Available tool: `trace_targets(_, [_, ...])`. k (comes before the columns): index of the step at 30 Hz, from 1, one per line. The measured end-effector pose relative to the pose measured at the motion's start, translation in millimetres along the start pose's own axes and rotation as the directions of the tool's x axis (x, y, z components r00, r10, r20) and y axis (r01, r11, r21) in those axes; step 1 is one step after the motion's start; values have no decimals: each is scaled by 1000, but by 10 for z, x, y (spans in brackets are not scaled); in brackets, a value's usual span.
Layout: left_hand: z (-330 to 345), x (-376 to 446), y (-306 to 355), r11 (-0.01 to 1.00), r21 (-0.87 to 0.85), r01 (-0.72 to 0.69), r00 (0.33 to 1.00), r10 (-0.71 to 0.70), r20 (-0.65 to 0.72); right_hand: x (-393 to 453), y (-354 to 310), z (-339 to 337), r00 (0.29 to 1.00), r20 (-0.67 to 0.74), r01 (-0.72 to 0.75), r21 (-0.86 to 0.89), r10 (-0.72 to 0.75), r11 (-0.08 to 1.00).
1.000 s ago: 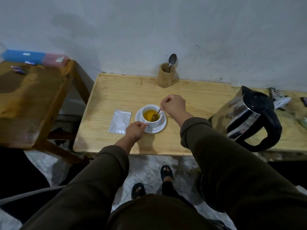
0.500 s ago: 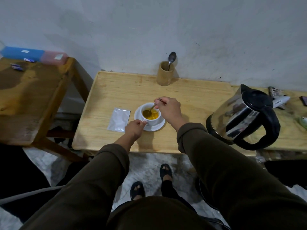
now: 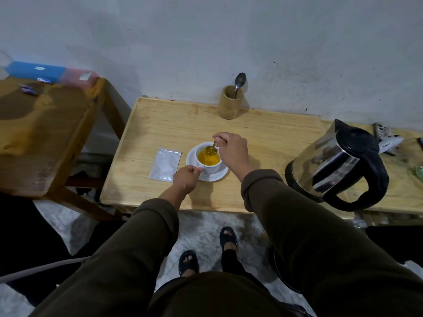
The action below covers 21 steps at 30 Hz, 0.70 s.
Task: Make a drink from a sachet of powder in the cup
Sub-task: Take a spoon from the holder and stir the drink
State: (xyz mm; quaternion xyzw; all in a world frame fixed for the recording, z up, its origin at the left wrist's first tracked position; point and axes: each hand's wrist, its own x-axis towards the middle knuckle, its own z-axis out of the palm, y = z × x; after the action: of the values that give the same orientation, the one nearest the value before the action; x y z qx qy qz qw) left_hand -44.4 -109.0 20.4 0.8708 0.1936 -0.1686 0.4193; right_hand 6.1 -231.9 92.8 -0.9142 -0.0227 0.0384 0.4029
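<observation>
While both olive-sleeved arms reach forward over the person's lap and sandalled feet (image 3: 207,250), the near edge of the light wooden table (image 3: 263,138) crosses the view just beyond the knees. Closest to that edge, the left hand (image 3: 185,178) is closed in a narrow pinch on the handle of the white cup (image 3: 207,167), thumb and fingertips meeting at the cup's near-left side. That cup stands on a white saucer (image 3: 215,176) and is filled with an orange-yellow drink (image 3: 208,158). Just left of the saucer, flat on the tabletop and not touching it, lies the silvery sachet (image 3: 165,164); I cannot tell from here whether its top is torn. On the cup's right and far side, the right hand (image 3: 232,151) curls over the rim, its fingertips (image 3: 218,138) closed on the handle of a small spoon (image 3: 210,150) whose bowl dips into the liquid at the far side of the cup. Well to the right stands a steel electric kettle (image 3: 338,163) with a black lid and handle, its handle turned toward the person. Beyond it a few small objects lie blurred at the table's right end. Farther back, against the pale wall, a wooden holder (image 3: 230,102) stands with a second spoon (image 3: 239,81) upright inside. A darker wooden table (image 3: 41,133) to the left carries a blue box (image 3: 34,70) at its far edge.
</observation>
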Motion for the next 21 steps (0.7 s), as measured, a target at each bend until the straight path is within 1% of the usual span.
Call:
trace_targets(5, [-8, -10, 5, 1000, 13, -1, 1000, 1, -2, 13, -35, 5, 998, 52, -40, 88, 35, 995])
trace_targets(8, [-17, -8, 6, 1000, 12, -1, 1000, 1, 3, 48, -28, -5, 998, 56, -37, 51, 34, 998])
trace_targets(11, [-26, -10, 14, 1000, 20, -1, 1000, 1, 9, 69, -6, -25, 1000, 13, -14, 1, 14, 1000])
trace_targets(15, [-26, -4, 15, 1000, 17, 5, 1000, -6, 12, 29, -8, -23, 1000, 1, 8, 6, -8, 1000])
trace_targets(21, [-29, -9, 19, 1000, 15, 8, 1000, -8, 13, 25, -5, -20, 997, 63, -48, 114, 41, 992])
